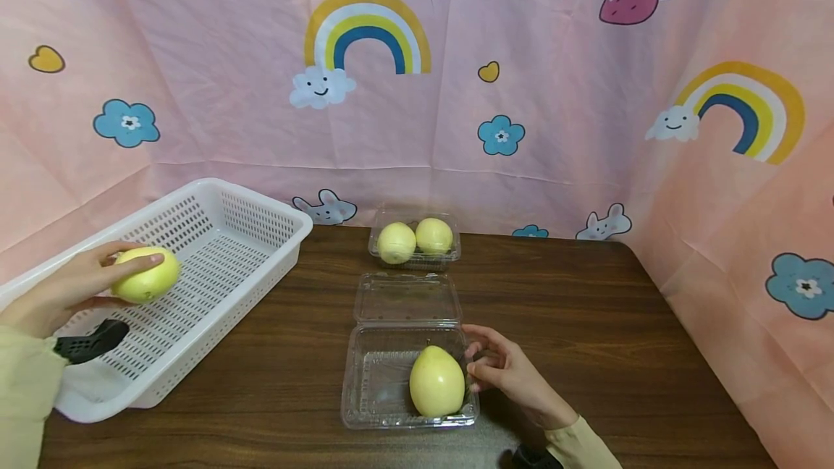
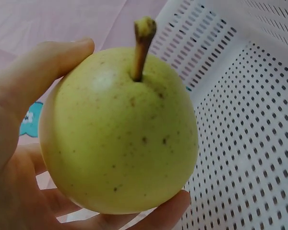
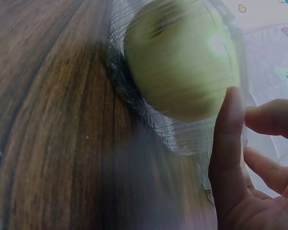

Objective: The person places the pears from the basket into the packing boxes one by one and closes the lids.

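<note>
My left hand (image 1: pixel 78 284) holds a yellow-green pear (image 1: pixel 148 275) over the white basket (image 1: pixel 215 339). The left wrist view shows the thumb and fingers wrapped around this pear (image 2: pixel 117 139), its brown stem pointing up. On the table lies an open clear plastic container (image 1: pixel 381 422), its lid (image 1: pixel 407 299) folded back. One pear (image 1: pixel 436 383) stands upright in the container's right half. My right hand (image 1: pixel 511 375) is at the container's right rim, thumb and fingertips pinching the edge beside that pear. Through the ribbed wall in the right wrist view, the pear (image 3: pixel 182 62) shows blurred.
Behind the open container, a second clear container (image 1: pixel 417 264) with two pears stands near the table's back edge. The slotted basket takes up the left side of the dark wooden table (image 1: pixel 586 310). A pink printed cloth (image 1: pixel 554 187) hangs around the back and sides.
</note>
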### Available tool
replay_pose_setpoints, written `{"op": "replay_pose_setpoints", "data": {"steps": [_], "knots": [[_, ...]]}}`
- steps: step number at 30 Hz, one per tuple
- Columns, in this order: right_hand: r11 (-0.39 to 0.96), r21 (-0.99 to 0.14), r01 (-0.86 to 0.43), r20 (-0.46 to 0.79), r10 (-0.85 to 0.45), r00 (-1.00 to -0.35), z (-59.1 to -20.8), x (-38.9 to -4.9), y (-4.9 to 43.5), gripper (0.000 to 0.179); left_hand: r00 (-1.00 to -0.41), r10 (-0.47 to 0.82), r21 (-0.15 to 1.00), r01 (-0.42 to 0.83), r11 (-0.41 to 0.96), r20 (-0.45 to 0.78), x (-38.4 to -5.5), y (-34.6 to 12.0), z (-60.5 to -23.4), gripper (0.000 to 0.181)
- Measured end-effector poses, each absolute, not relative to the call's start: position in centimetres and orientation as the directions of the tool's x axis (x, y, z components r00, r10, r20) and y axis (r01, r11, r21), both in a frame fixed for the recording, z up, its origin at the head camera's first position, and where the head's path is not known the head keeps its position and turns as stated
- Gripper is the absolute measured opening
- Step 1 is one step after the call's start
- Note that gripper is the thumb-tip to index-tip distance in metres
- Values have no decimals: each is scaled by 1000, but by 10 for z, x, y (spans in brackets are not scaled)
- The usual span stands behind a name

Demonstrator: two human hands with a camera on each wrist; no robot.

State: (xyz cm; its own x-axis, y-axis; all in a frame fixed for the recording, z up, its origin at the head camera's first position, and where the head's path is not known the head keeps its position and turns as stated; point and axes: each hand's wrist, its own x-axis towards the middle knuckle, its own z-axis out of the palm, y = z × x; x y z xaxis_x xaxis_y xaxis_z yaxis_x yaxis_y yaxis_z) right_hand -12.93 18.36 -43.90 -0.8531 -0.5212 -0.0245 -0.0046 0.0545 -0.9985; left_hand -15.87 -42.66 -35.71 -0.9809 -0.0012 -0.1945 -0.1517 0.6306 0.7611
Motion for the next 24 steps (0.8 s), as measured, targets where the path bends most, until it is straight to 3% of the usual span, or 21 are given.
{"op": "replay_pose_setpoints", "data": {"steps": [10, 14, 24], "knots": [[36, -999, -16, -6, -526, -850, -438, -129, 183, 60, -987, 5, 790, -124, 601, -159, -163, -412, -347, 59], [22, -1000, -22, 7, -530, -848, -438, -129, 183, 60, -989, 19, 775, -105, 624, -150, -165, -406, -344, 68], [3, -999, -35, 28, -535, -844, -438, -128, 183, 60, -992, 33, 761, -71, 645, -121, -167, -392, -339, 68]]}}
